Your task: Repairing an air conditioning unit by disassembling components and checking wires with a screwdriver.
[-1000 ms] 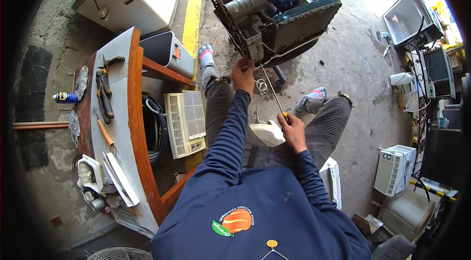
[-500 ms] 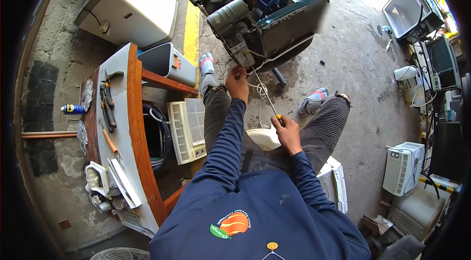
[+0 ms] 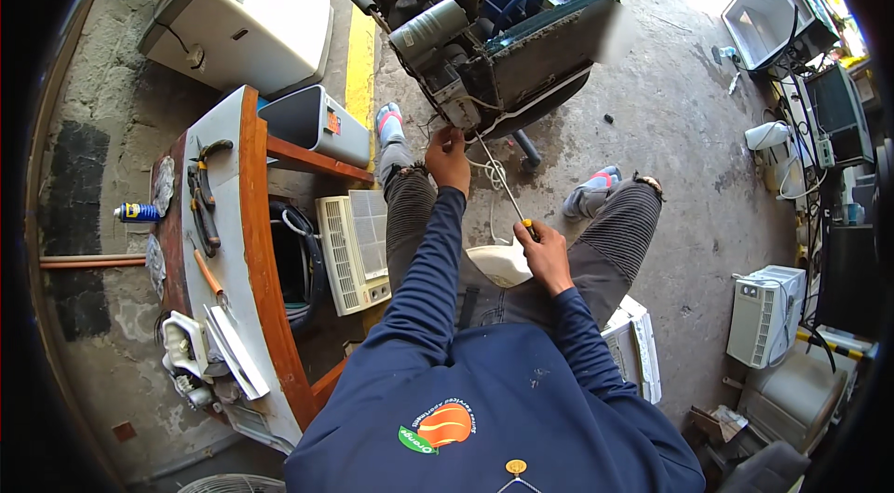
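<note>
An opened air-conditioner unit stands in front of me, with a blue fan wheel and a grey cylinder showing inside. At its near lower corner is a small metal box. My left hand is closed at that box, fingertips pinched; what they grip is too small to make out. Lower right, my right hand is wrapped round the yellow-and-black handle of a long screwdriver. Its shaft slants up to the box's edge, where the tip is hard to see. A pale cord hangs behind the shaft.
On my left, a wood-edged bench bears pliers and an orange-handled tool. Beside my left leg stands a window air conditioner. A grey bin and a white appliance stand farther left. More appliances line the right.
The view has shifted very slightly. Both hands and the screwdriver keep nearly the same places against the unit.
</note>
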A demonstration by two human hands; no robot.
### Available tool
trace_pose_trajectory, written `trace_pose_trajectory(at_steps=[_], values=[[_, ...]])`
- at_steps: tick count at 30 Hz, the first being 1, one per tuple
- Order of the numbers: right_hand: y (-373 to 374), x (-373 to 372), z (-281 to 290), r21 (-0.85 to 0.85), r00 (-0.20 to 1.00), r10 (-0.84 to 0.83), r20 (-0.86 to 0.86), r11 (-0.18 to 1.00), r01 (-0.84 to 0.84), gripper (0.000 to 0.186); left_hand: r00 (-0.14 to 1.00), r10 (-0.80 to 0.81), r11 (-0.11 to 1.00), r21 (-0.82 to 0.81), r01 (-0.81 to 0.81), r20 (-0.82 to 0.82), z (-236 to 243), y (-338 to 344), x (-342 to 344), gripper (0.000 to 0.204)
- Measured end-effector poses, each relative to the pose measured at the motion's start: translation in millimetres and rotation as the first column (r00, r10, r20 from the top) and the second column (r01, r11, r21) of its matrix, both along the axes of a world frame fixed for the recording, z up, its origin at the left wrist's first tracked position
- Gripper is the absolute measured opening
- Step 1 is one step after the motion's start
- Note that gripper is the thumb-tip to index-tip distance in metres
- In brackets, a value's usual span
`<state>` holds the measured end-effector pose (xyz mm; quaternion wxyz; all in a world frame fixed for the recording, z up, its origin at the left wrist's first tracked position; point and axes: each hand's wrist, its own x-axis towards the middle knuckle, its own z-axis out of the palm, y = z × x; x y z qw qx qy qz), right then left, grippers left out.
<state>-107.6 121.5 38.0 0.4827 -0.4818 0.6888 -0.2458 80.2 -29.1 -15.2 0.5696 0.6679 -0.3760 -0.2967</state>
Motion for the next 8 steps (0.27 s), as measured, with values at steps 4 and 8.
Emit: trace_pose_trajectory(at_steps=[4,8], values=[[1.2,0.7,-2.4,-0.066,1.000,-0.024,0.008,0.998,0.024,0.041,1.000,0.000,1.000,0.029,-0.001,0.025,0.2,-0.5,-0.2,0.021],[1.0,1.7,-1.8,-0.058,1.000,-0.020,0.013,0.998,0.021,0.041,1.000,0.015,1.000,-0.005,-0.015,0.025,-1.4,-0.7,-0.7,0.019]])
